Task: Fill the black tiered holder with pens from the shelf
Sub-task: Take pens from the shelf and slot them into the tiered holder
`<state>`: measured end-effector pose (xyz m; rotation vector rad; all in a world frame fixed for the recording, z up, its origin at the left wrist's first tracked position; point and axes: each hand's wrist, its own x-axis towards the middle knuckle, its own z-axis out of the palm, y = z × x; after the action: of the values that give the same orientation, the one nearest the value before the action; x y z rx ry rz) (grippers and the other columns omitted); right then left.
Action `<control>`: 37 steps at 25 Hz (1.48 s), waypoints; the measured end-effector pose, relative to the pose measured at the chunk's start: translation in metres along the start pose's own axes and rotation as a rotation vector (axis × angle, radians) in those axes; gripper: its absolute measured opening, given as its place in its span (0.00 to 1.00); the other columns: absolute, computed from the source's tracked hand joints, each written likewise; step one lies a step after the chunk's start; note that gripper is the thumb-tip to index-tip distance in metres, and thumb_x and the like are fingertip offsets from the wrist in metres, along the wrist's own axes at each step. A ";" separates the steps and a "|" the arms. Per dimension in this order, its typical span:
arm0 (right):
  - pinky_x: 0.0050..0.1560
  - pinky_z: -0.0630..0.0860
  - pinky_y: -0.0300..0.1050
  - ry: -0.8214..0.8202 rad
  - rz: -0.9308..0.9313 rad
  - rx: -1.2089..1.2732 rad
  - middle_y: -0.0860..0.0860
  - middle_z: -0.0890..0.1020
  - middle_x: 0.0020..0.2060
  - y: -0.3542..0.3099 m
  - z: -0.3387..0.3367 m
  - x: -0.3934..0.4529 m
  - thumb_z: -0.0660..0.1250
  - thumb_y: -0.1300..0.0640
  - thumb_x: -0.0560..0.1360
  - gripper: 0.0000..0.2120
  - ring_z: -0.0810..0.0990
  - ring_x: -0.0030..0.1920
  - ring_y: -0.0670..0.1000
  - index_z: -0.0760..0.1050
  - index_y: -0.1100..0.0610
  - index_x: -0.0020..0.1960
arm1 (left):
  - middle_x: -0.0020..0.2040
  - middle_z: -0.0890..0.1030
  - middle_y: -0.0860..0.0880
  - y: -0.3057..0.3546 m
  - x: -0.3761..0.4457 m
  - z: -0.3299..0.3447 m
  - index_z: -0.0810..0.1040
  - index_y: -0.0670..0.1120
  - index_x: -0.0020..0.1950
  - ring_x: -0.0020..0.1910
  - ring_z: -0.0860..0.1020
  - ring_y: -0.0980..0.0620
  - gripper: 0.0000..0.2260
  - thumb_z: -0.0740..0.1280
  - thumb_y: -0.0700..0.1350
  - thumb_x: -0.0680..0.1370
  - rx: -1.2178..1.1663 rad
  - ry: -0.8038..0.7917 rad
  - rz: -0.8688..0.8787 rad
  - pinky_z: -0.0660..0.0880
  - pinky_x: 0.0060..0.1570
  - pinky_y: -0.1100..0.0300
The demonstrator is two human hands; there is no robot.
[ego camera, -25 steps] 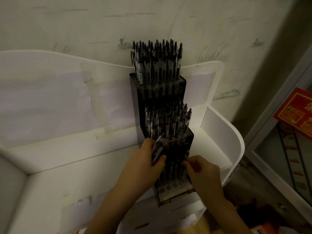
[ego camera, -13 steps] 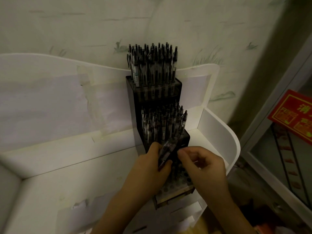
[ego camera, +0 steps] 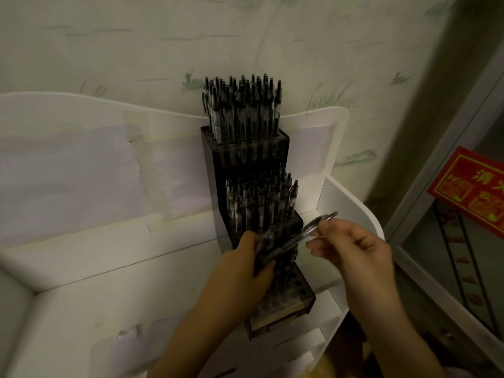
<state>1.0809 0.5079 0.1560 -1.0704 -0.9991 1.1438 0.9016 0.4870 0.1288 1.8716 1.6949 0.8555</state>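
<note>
Dark, glossy plastic catches the light between my fingers: my right hand pinches one pen by thumb and forefinger, the pen tilted with its clip end up toward the right and its lower end running down toward my left hand. That left hand is curled around a small bundle of pens, held against the front of the black tiered holder.

From the hands outward, the holder steps up in three levels. The lowest tier, just under my hands, shows a grid of round holes, several of them plainly open along its right side; I cannot tell how many are filled where my left hand covers them. The middle tier is packed with upright pens, caps up. The top tier at the back is likewise crowded with upright pens, standing against the wall.

The holder sits on a white shelf with raised side walls and a curved right edge; sheets of paper are taped to its back panel.

Off to the right a red sign bears yellow characters, too blurred for me to read. I can make out no brand on the pens.
</note>
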 end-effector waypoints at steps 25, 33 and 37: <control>0.42 0.71 0.20 -0.044 -0.352 -0.746 0.37 0.79 0.35 0.094 -0.017 0.024 0.73 0.60 0.73 0.05 0.79 0.42 0.34 0.80 0.52 0.44 | 0.37 0.76 0.56 -0.012 -0.005 -0.012 0.67 0.53 0.52 0.33 0.76 0.58 0.08 0.65 0.53 0.78 0.022 0.072 -0.066 0.71 0.29 0.65; 0.43 0.74 0.22 -0.075 -0.278 -0.784 0.41 0.81 0.37 0.094 -0.019 0.021 0.73 0.58 0.73 0.07 0.79 0.39 0.36 0.81 0.50 0.51 | 0.38 0.77 0.55 -0.011 -0.005 -0.013 0.68 0.52 0.54 0.34 0.76 0.57 0.09 0.64 0.52 0.79 0.016 0.064 -0.049 0.73 0.32 0.62; 0.45 0.75 0.25 0.010 -0.426 -0.715 0.42 0.82 0.36 0.071 -0.010 0.015 0.74 0.60 0.72 0.10 0.81 0.38 0.40 0.82 0.54 0.53 | 0.38 0.76 0.56 -0.011 -0.006 -0.013 0.68 0.53 0.54 0.34 0.76 0.58 0.09 0.65 0.52 0.79 0.011 0.060 -0.045 0.73 0.32 0.63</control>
<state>1.0793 0.5282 0.0858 -1.3192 -1.5966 0.4253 0.8847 0.4812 0.1293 1.8243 1.7742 0.8943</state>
